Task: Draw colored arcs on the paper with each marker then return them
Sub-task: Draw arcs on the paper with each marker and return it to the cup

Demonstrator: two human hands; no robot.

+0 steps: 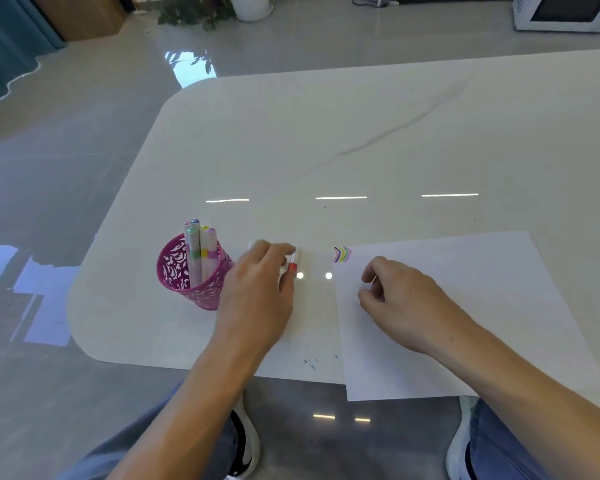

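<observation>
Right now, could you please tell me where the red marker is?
In the head view, the red marker is held in the left hand, between the pink cup and the paper.

magenta cup (174,268) with a leafy cut-out pattern. its white markers (200,251) carry green, yellow and purple bands; the lone marker (293,263), a red one. purple, blue, green, yellow, pink arcs (342,254) on white paper (465,306). cream table (361,126), grey vein.
</observation>
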